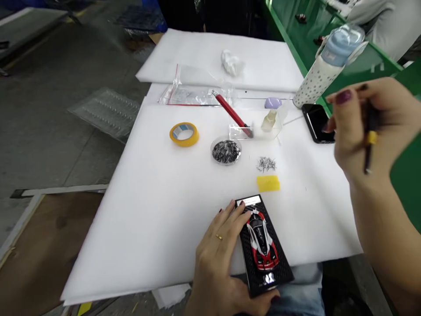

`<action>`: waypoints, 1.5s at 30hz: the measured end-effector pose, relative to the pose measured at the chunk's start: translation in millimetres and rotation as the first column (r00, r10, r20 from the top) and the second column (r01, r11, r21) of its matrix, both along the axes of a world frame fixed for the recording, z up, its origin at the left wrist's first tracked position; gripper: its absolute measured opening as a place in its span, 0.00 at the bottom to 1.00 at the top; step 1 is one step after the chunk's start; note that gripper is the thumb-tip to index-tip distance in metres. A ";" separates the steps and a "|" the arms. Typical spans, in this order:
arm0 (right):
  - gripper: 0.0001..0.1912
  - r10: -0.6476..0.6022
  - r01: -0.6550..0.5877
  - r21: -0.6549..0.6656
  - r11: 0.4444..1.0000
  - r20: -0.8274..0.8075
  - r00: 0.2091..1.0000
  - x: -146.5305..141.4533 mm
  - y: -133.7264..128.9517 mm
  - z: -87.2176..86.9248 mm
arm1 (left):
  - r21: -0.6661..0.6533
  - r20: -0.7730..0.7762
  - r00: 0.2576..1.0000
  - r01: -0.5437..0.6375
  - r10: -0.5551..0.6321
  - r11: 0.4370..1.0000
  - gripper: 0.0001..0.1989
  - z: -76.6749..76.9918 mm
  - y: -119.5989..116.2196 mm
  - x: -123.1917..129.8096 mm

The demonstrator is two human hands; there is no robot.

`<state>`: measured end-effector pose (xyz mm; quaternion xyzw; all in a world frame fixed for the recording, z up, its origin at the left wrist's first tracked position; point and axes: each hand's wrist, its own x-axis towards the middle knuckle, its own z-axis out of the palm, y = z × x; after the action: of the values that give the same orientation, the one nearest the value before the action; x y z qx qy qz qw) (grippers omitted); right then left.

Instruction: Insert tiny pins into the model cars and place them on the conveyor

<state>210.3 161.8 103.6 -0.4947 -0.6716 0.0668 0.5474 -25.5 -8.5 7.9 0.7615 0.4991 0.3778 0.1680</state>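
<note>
A glossy red-and-white model car (263,241) sits on a black, textured rectangular base (258,281); the left hand (217,248), half-open, grips this from nine o'clock; between one and two, well apart, the right hand (383,114) closes round a slim tool (371,138)

The right fingers (347,118) are blurred, and the white label (252,200) is too small to read.
</note>
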 end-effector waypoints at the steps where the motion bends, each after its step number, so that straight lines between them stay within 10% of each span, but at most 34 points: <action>1: 0.14 -0.014 0.010 0.069 0.998 0.056 0.998 -5.3 9.6 3.8 | 0.020 0.005 1.000 -0.006 0.006 1.000 0.46 -0.3 0.6 0.0; 16: 0.11 0.026 0.010 -0.111 0.994 0.325 0.945 -9.7 55.6 -10.3 | 0.012 0.030 1.000 0.007 -0.007 1.000 0.47 4.0 3.9 0.0; 21: 0.31 0.170 -0.168 -0.146 0.975 0.006 0.985 4.3 25.5 -0.6 | -0.002 0.102 0.995 -0.012 0.012 1.000 0.47 -2.4 5.5 2.0; 24: 0.41 0.332 -0.406 -0.355 0.842 -0.252 0.909 19.0 6.7 -0.9 | 0.010 0.145 0.989 -0.018 0.017 1.000 0.47 -8.0 5.5 1.7; 31: 0.17 0.446 -0.508 -0.700 0.502 -0.294 0.845 18.9 -0.7 -27.7 | -0.092 0.167 0.986 0.028 -0.012 0.995 0.43 -5.4 2.7 -6.2; 37: 0.17 0.179 -0.470 -0.694 0.545 -0.452 0.874 -2.2 7.1 -63.5 | -0.151 0.182 0.983 0.040 -0.012 0.988 0.35 -3.5 0.3 -7.5; 45: 0.12 0.107 -0.376 -0.740 0.558 -0.386 0.916 -11.5 4.3 -62.3 | -0.167 0.192 0.981 0.034 -0.001 0.985 0.29 -2.4 -3.0 -6.3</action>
<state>198.8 166.1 41.3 -0.5730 -0.5406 0.5101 0.3452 -31.9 -11.5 5.6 0.7092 0.5042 0.4037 0.2825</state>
